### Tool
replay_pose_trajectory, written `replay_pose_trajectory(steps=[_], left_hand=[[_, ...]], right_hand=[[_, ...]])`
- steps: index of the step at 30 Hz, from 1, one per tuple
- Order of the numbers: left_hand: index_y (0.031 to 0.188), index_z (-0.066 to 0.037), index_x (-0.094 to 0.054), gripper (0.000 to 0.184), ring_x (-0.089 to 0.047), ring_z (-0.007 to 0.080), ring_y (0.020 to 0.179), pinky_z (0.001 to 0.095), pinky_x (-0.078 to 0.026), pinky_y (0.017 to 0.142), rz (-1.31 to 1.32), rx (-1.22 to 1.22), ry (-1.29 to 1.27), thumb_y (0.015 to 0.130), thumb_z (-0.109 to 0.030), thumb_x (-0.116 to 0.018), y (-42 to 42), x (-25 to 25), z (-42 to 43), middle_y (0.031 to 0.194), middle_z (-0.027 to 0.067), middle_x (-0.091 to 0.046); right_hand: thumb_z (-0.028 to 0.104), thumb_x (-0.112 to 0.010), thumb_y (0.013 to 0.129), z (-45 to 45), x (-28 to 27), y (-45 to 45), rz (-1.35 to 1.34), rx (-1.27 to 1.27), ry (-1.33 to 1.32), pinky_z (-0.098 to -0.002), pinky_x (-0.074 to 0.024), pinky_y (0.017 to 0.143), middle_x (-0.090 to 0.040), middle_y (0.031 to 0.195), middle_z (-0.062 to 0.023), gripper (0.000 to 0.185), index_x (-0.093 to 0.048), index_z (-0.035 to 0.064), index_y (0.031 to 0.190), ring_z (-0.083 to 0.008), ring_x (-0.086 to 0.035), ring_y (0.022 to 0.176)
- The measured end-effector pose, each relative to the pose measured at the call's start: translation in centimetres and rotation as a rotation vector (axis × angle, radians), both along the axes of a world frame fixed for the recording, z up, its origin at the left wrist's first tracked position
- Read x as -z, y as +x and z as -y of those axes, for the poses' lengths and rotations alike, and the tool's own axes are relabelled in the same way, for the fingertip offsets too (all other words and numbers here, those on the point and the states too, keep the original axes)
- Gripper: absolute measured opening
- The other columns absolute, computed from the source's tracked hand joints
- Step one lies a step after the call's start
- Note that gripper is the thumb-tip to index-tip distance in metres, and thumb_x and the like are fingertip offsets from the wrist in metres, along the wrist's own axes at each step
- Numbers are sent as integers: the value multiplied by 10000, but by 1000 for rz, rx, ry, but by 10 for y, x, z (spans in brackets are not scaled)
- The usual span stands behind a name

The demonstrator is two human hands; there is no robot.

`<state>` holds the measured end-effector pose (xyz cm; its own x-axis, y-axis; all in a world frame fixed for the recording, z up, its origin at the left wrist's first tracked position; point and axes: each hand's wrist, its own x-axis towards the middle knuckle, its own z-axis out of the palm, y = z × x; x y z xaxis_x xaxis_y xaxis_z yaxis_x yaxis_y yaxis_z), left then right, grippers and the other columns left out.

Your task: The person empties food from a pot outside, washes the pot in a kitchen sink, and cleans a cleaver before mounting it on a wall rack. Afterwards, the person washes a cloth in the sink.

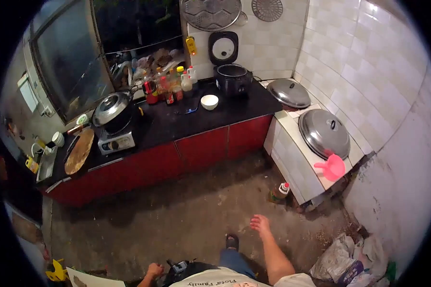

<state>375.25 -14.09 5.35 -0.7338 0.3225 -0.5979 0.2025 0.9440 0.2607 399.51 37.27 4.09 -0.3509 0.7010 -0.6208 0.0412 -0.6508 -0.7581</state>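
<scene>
Beyond the right hand (260, 224), a bottle (278, 193) stands upright.

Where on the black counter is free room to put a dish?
Free: the counter between stove and white bowl, and before the rice cooker. Crowded: bottles by the window, and the left end with wooden board and wok.

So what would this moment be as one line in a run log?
right hand: open, above floor | left hand: low, grip unclear | rice cooker: lid up | wok: covered, on stove | bowl: on counter
</scene>
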Motion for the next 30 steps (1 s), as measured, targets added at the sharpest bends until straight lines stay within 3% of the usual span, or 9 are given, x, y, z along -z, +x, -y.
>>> replay_pose_trajectory(steps=[4, 9, 12, 14, 18, 21, 26, 28, 30], left_hand=[[805, 2, -683, 347, -673, 300, 710, 409, -507, 674, -136, 185, 140, 791, -330, -582, -46, 26, -59, 710, 195, -649], [778, 11, -680, 345, -667, 258, 648, 396, -507, 645, -116, -247, 254, 784, -321, -589, -70, -32, -146, 646, 195, -634], [697, 17, -641, 327, -642, 194, 588, 366, -495, 558, -118, -486, 439, 810, -286, -591, -114, -24, -182, 575, 133, -607], [657, 11, -606, 316, -617, 184, 548, 339, -488, 517, 11, -662, 612, 828, -254, -582, -166, -43, -228, 535, 98, -577], [652, -8, -527, 305, -523, 143, 479, 301, -486, 467, 57, -561, 841, 872, -217, -559, -290, 36, -299, 550, 53, -525], [719, -11, -542, 259, -553, 141, 525, 291, -459, 470, 174, -540, 979, 890, -205, -532, -324, -85, -426, 652, 55, -572], [792, -7, -567, 271, -580, 151, 553, 275, -470, 529, 183, -316, 1052, 925, -234, -501, -391, -164, -587, 704, 66, -587], [803, -8, -572, 291, -582, 146, 573, 269, -475, 552, 146, -264, 1102, 935, -254, -490, -411, -178, -648, 740, 65, -597], [813, -5, -577, 307, -591, 143, 607, 274, -477, 571, 182, -197, 1146, 940, -268, -482, -424, -206, -709, 764, 64, -603]], right_hand=[[322, -449, 918, -80, 16, -13, 90, 23, -27, -339, -501, 473, -635, 788, -99, 310, -581, 46, 971, -228, -627, 582], [370, -421, 940, -168, 6, -98, 99, -6, -64, -347, -492, 464, -633, 739, -95, 375, -588, 34, 926, -224, -620, 568], [369, -414, 952, -228, 5, -171, 32, -69, 134, -334, -493, 473, -633, 731, -92, 393, -596, 26, 894, -207, -617, 570], [349, -430, 955, -251, -39, -229, 26, -92, 256, -307, -496, 486, -636, 737, -84, 376, -602, 23, 886, -188, -614, 574], [294, -494, 945, -298, -106, -318, 18, -290, 487, -242, -459, 492, -630, 742, -56, 293, -613, 28, 909, -129, -602, 576], [272, -505, 944, -335, -149, -369, -11, -312, 679, -212, -430, 501, -625, 748, -26, 265, -626, 37, 919, -92, -582, 567], [244, -548, 922, -433, -190, -439, -5, -184, 800, -211, -417, 499, -614, 699, -17, 220, -634, 46, 877, -67, -555, 552], [247, -584, 899, -481, -201, -464, 208, -176, 1007, -247, -431, 517, -604, 659, -21, 215, -636, 40, 868, -79, -561, 574], [359, -609, 862, -512, -235, -490, 475, -123, 1150, -363, -458, 594, -629, 697, -70, 317, -619, 44, 833, -223, -610, 648]])
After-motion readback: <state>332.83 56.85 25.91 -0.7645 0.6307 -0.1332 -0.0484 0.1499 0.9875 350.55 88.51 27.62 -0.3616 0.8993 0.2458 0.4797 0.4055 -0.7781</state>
